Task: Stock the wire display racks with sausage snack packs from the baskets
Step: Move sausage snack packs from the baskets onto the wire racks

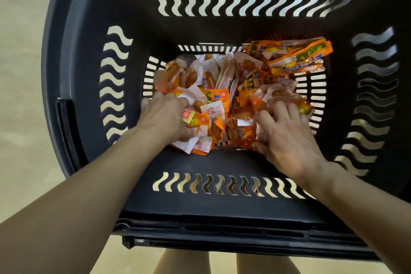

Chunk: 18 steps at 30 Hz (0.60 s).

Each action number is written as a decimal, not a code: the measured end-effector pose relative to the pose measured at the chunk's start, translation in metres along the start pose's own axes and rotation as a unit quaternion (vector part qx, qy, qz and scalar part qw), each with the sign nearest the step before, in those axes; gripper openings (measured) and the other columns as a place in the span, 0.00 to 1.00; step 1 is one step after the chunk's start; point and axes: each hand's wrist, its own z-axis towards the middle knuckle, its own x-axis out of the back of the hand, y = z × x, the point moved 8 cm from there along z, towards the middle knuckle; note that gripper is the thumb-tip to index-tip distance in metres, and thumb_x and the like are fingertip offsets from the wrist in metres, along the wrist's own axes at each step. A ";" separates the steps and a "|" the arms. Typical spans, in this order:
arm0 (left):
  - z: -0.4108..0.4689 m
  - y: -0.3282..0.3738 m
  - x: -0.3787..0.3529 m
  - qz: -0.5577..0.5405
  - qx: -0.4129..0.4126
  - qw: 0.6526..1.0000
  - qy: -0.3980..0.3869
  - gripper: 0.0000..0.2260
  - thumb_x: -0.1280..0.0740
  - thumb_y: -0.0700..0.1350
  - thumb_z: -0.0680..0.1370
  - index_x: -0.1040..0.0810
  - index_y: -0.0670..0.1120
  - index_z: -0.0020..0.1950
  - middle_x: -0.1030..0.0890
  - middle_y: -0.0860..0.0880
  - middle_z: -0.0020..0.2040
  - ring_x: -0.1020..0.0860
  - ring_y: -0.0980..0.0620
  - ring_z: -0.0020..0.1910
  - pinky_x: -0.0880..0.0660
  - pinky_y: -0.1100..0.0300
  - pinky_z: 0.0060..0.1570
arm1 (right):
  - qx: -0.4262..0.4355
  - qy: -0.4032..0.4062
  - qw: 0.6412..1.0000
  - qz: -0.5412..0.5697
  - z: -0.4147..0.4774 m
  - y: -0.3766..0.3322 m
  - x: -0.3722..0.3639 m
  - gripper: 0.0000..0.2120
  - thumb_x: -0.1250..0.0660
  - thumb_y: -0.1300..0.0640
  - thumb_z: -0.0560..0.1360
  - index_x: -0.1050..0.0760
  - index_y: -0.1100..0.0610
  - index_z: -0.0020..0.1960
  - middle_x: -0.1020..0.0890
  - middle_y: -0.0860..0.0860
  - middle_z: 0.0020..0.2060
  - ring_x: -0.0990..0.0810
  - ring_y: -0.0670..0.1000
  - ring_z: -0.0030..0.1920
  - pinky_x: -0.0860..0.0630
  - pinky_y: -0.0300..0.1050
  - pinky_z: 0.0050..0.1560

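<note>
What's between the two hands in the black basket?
Head view: a heap of orange and white sausage snack packs fills the gap between the left hand and the right hand, inside the black plastic basket.
</note>
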 end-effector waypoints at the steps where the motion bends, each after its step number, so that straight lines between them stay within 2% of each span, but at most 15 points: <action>1: 0.001 0.000 0.001 -0.004 -0.007 1.000 -0.007 0.33 0.26 0.66 0.72 0.28 0.53 0.72 0.29 0.47 0.69 0.34 0.43 0.71 0.34 0.43 0.69 | -0.011 -0.023 1.000 0.019 0.002 0.001 -0.003 0.31 0.25 0.43 0.74 0.36 0.48 0.70 0.33 0.54 0.67 0.30 0.57 0.64 0.28 0.58 0.63; 3: -0.001 0.000 0.003 -0.041 -0.023 0.999 -0.015 0.33 0.24 0.63 0.72 0.27 0.52 0.73 0.30 0.47 0.69 0.33 0.44 0.71 0.31 0.46 0.67 | -0.040 -0.067 0.995 0.057 0.005 0.004 -0.010 0.36 0.25 0.42 0.74 0.41 0.46 0.73 0.32 0.53 0.68 0.29 0.57 0.65 0.27 0.59 0.66; 6: -0.006 -0.004 0.006 -0.089 -0.024 0.996 -0.014 0.30 0.25 0.62 0.73 0.25 0.53 0.72 0.25 0.48 0.65 0.26 0.46 0.64 0.26 0.51 0.59 | -0.084 -0.088 0.984 0.131 0.008 0.011 -0.012 0.41 0.25 0.46 0.76 0.45 0.44 0.80 0.28 0.53 0.69 0.26 0.58 0.67 0.27 0.57 0.68; 9: -0.015 -0.011 0.011 -0.101 0.000 0.995 0.005 0.30 0.27 0.65 0.73 0.25 0.55 0.72 0.21 0.46 0.64 0.24 0.45 0.63 0.25 0.51 0.59 | -0.138 -0.080 0.963 0.219 0.013 0.021 -0.006 0.34 0.25 0.52 0.77 0.37 0.44 0.79 0.22 0.53 0.67 0.23 0.58 0.66 0.25 0.52 0.63; 12: -0.026 -0.018 0.020 -0.138 0.007 0.990 0.031 0.27 0.27 0.63 0.74 0.23 0.56 0.71 0.19 0.48 0.60 0.22 0.45 0.60 0.24 0.52 0.58 | -0.186 -0.069 0.930 0.308 0.011 0.032 0.004 0.30 0.23 0.50 0.75 0.29 0.45 0.74 0.20 0.52 0.63 0.19 0.55 0.58 0.19 0.54 0.57; 14: -0.037 -0.024 0.027 -0.175 0.019 0.983 0.043 0.24 0.26 0.63 0.74 0.20 0.55 0.66 0.18 0.50 0.52 0.22 0.47 0.54 0.24 0.52 0.53 | -0.203 -0.053 0.910 0.359 0.003 0.039 0.012 0.28 0.22 0.49 0.74 0.27 0.44 0.71 0.19 0.48 0.60 0.17 0.52 0.54 0.18 0.50 0.48; 16: -0.050 -0.030 0.033 -0.226 0.039 0.972 0.050 0.19 0.25 0.62 0.73 0.19 0.53 0.58 0.20 0.53 0.46 0.22 0.49 0.48 0.27 0.54 0.45 | -0.227 -0.029 0.873 0.430 -0.010 0.046 0.023 0.25 0.21 0.50 0.73 0.24 0.44 0.67 0.17 0.47 0.56 0.16 0.51 0.52 0.17 0.53 0.50; 18: -0.067 -0.037 0.040 -0.312 0.059 0.946 0.063 0.15 0.23 0.61 0.72 0.19 0.54 0.50 0.18 0.54 0.42 0.20 0.50 0.45 0.27 0.54 0.42 | -0.249 -0.005 0.831 0.496 -0.028 0.051 0.036 0.24 0.20 0.51 0.72 0.23 0.46 0.65 0.15 0.49 0.53 0.13 0.52 0.49 0.16 0.56 0.52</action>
